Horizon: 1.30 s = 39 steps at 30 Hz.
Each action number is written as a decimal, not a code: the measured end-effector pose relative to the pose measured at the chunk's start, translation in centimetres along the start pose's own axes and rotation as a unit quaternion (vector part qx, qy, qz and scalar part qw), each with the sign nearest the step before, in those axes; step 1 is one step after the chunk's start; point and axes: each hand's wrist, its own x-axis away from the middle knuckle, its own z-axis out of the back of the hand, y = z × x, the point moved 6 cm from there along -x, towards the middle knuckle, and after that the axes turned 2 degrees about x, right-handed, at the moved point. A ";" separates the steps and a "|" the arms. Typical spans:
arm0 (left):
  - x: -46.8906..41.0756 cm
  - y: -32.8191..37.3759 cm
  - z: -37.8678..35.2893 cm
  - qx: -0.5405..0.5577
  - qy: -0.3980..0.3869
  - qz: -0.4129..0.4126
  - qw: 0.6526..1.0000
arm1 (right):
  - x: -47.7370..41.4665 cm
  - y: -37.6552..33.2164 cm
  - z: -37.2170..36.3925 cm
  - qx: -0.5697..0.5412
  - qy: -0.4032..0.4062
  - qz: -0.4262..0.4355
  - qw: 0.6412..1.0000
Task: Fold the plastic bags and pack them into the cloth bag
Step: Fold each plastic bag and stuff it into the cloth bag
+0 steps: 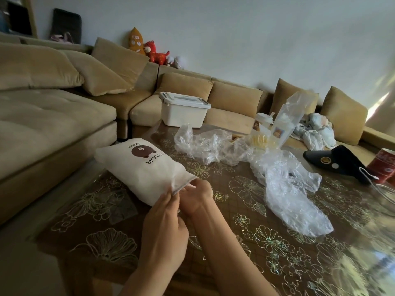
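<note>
Both hands pinch the mouth of the cloth bag [145, 167], left hand [164, 227] on the near rim, right hand [195, 196] opposite; it lies on the table [235, 242]. Pull the mouth wide (it looks stuffed) before feeding in the plastic bags [288, 189] loose beside it.

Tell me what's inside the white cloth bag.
The cloth bag bulges, but its fabric hides the contents. The left hand and right hand hold its mouth, blocking the view inside.
</note>
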 end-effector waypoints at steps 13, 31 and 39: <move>0.6 3.4 -1.3 -0.136 0.020 -0.093 0.986 | 10.6 -11.7 9.0 0.805 0.282 0.332 0.402; 1.9 10.2 -9.6 0.046 -0.114 -0.103 0.987 | 15.0 -17.7 16.1 0.676 0.348 0.396 0.515; 2.1 10.1 -12.6 0.342 -0.207 0.179 0.899 | 19.5 -18.5 15.3 0.493 0.273 0.512 0.649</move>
